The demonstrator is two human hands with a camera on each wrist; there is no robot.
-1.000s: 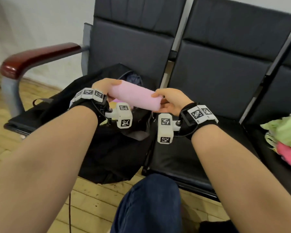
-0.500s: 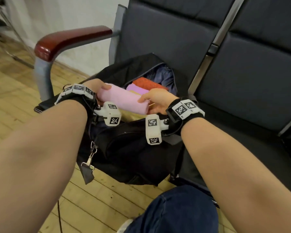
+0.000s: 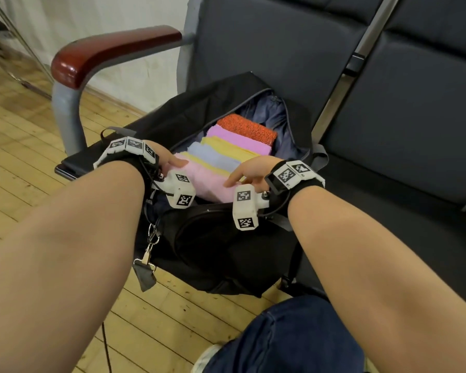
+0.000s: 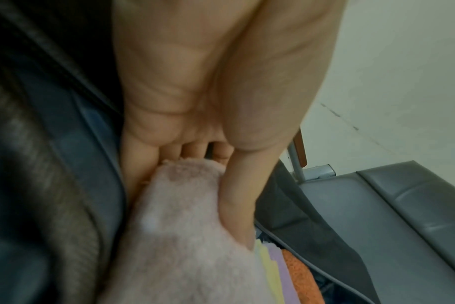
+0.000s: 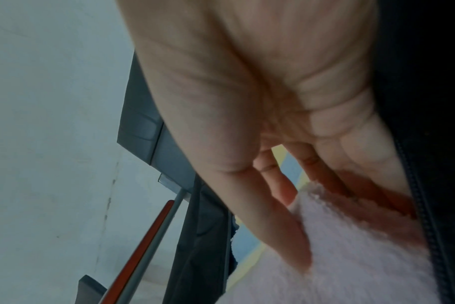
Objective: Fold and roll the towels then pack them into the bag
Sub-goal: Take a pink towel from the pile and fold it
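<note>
Head view: pale pink rolled towel (image 3: 210, 181) lying in open black bag (image 3: 226, 254), nearest the bag's front edge. Behind it, toward bag's back wall: yellow (image 3: 234, 149), pale blue (image 3: 213, 157), lilac (image 3: 240, 140), then orange roll (image 3: 246, 127) farthest back. Bag sitting on dark bench seat (image 3: 388, 211), just beside wooden armrest (image 3: 113, 52).

Left hand (image 3: 167, 161) on left end of pink roll; right hand (image 3: 249, 172) on right end, fingers extended across top.

Left wrist view: thumb (image 4: 237, 205) along one side of roll end, fingers (image 4: 140, 164) on other side against bag lining. Reads as a light hold around the end, curled round it.

Right wrist view: fingers (image 5: 281, 214) spread and fairly straight, lying on fluffy pile. Pressing rather than pinching; no closed grasp seen.

Handling judgement:
- Light, soft, compressible terry. No breakage risk.
- Not slippery; pile gives friction against skin and neighbouring rolls.
- Limp once loosened: likely to unroll if lifted by one end or by outer flap.
- Best held at both ends at once, or palm over top with free edge tucked underneath.
- Squeezable to fit remaining slot at bag's front; gentle downward press should seat it level with neighbours.

Step judged: seating pink roll in bag, release not yet done.
</note>
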